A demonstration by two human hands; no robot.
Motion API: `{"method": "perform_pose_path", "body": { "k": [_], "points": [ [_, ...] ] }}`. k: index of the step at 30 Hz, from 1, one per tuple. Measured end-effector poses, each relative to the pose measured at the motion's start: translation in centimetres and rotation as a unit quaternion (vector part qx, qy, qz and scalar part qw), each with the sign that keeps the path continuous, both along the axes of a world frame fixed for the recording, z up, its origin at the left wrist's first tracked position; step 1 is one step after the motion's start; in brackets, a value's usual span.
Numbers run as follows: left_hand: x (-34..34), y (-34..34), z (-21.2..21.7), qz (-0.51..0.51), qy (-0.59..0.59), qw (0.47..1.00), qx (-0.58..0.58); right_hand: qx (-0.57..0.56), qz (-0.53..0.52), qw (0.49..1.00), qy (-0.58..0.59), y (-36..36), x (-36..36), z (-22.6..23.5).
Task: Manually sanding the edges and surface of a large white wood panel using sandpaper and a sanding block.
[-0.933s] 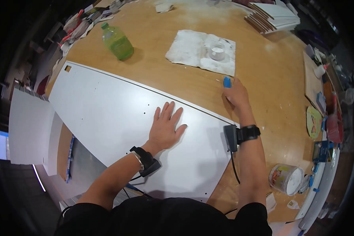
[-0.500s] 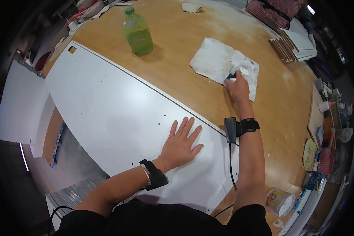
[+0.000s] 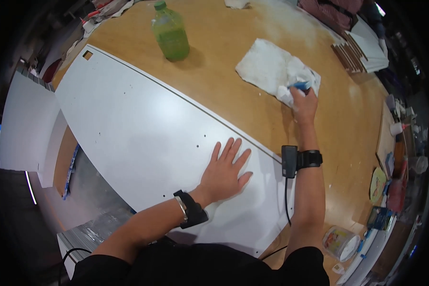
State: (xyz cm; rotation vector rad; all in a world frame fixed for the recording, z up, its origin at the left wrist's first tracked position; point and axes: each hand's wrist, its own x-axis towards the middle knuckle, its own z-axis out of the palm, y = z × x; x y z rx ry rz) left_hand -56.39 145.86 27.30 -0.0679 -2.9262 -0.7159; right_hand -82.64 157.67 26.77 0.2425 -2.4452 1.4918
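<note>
My left hand (image 3: 222, 171) lies flat with fingers spread on a large white panel (image 3: 143, 119) that has a curved edge and small drilled holes. Pinched in my right hand (image 3: 305, 106) is a small blue scraper (image 3: 300, 86), partly hidden by the fingers. It is over the near right part of a white paper sheet (image 3: 262, 64), where white paste (image 3: 285, 94) shows under the blade. Whether the blade touches the paste I cannot tell.
A green-filled bottle (image 3: 170, 35) stands beyond the panel on the wooden table (image 3: 214, 62). Stacked boards (image 3: 360, 52) lie at the far right, near another person (image 3: 331, 12). A clear tub (image 3: 341, 244) sits at the near right. More white boards (image 3: 26, 124) stand at left.
My right hand has shifted slightly right, and the scraper has turned so its blue face shows. My left hand still rests flat on the panel. The whole view has shifted a little.
</note>
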Motion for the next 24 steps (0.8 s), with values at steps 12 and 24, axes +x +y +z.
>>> {"method": "perform_pose_path", "body": {
  "k": [12,24],
  "points": [
    [-0.4,0.3,-1.5,0.017,-0.011,0.99,-0.139,-0.35,0.046,0.908,-0.225,19.7,20.1,4.2],
    [-0.5,-0.1,-1.9,0.005,-0.005,0.984,-0.18,-0.387,0.016,0.884,-0.261,21.2,34.7,-0.9]
  ]
}}
